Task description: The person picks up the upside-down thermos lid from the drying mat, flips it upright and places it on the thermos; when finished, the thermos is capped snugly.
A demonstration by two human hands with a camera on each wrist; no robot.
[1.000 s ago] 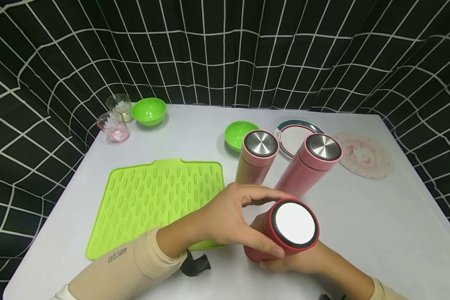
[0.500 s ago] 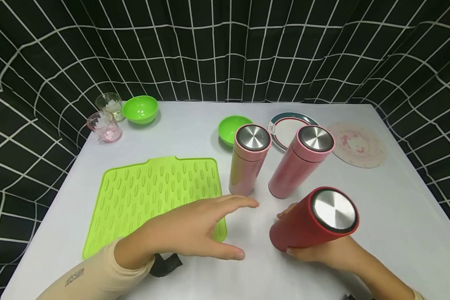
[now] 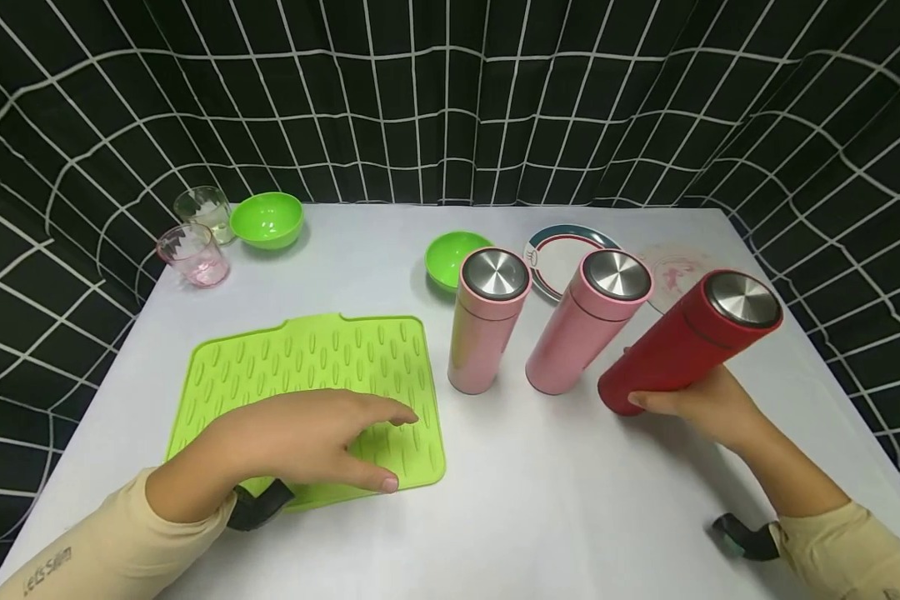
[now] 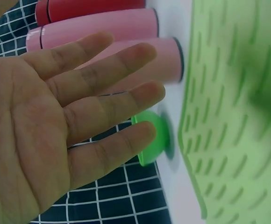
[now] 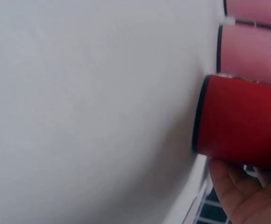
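My right hand [image 3: 708, 404] grips a red thermos flask [image 3: 682, 346] low on its side, thumb toward me; the right wrist view shows the flask [image 5: 243, 121] at or just above the white table, which I cannot tell. To its left two pink thermos flasks stand upright in a row, one in the middle [image 3: 588, 325] and one further left [image 3: 487, 325]. My left hand [image 3: 307, 437] hovers over the green drying mat [image 3: 390, 358] with nothing in it. In the left wrist view its fingers [image 4: 117, 105] are spread and nearly straight.
Behind the flasks are a green bowl [image 3: 450, 258], a rimmed plate [image 3: 558, 254] and a clear lid-like disc [image 3: 663, 267], partly hidden by the red flask. Another green bowl [image 3: 266, 221] and two glasses, one clear [image 3: 210, 212] and one pinkish [image 3: 198, 258], stand at the back left.
The left hand has let go of the red flask and drawn back left over the mat. The right hand has carried the flask right and away from me, beside the pink ones.
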